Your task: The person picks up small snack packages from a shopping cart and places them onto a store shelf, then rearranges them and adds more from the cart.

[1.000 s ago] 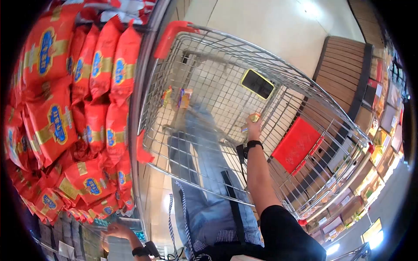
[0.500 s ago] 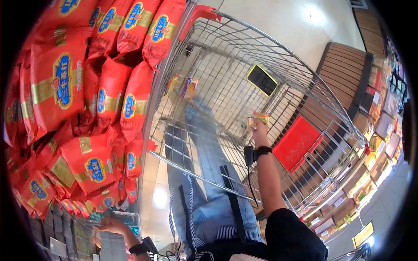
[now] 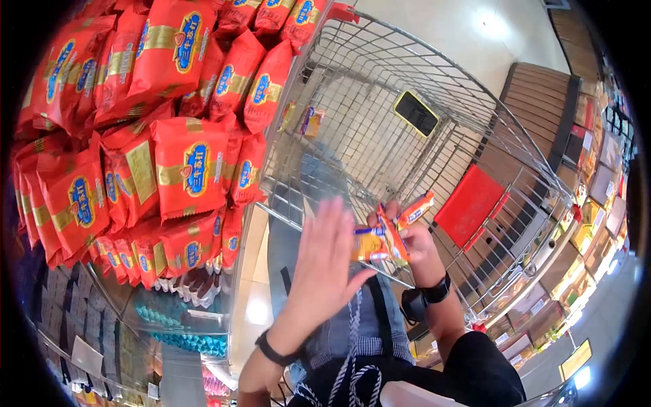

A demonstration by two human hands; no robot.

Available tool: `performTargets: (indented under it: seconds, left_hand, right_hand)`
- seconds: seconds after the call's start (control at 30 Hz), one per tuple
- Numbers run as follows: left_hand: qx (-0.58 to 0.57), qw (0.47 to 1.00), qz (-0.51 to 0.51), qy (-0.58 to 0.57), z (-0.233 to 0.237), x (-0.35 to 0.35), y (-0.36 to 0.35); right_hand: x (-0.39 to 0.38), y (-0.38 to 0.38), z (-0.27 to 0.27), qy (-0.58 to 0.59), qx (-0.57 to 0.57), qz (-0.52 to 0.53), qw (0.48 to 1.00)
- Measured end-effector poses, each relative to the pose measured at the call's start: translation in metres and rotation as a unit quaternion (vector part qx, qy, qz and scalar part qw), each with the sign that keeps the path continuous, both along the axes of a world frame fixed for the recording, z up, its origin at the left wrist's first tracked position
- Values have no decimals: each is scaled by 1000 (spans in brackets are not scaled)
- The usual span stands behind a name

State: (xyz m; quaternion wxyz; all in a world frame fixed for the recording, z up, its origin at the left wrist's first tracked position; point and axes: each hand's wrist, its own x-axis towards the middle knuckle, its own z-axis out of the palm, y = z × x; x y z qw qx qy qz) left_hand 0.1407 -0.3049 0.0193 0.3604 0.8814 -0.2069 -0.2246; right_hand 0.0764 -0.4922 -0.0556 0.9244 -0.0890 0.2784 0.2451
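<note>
My right hand (image 3: 417,244) is closed on orange snack packets (image 3: 380,245) at the near rim of the wire shopping cart (image 3: 434,61). Just left of the packets, my left hand (image 3: 325,254) is raised with its fingers stretched out, slightly blurred, holding nothing. Inside the cart lie a dark phone-like object with a yellow edge (image 3: 416,113) and a small purple and orange packet (image 3: 312,122) at the far left. A red panel (image 3: 471,207) is on the cart's right part.
Red and gold snack packs (image 3: 196,169) are heaped at the left, beside the cart. Below them are turquoise packages (image 3: 183,339). Shelves with boxed goods (image 3: 542,312) run along the right, near a slatted wooden structure (image 3: 532,115).
My left hand has risen from the lower left to beside the packets. My right hand has drawn back towards me with them. The red packs appear shifted in view.
</note>
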Motion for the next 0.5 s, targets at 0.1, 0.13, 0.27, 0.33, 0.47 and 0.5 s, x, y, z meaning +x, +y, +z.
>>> performTargets:
  seconds: [0.1, 0.13, 0.27, 0.33, 0.47, 0.5]
  left_hand:
    - [-39, 972, -20, 229, -27, -9, 3]
    - [-46, 965, -2, 259, -32, -12, 4]
    - [-99, 935, 87, 328, -45, -20, 2]
    - [-116, 911, 130, 375, -45, -23, -1]
    - [3, 947, 208, 245, -56, -46, -8]
    - [-17, 938, 230, 259, -60, -50, -9]
  right_hand:
    - [-5, -2, 10, 54, -30, 27, 998]
    - [-3, -4, 13, 71, -62, 38, 995]
    - [7, 0, 21, 102, -152, 67, 981]
    - [8, 3, 25, 97, -248, 80, 960]
    - [7, -6, 34, 49, -459, 119, 879]
    - [10, -9, 37, 51, -444, 108, 888]
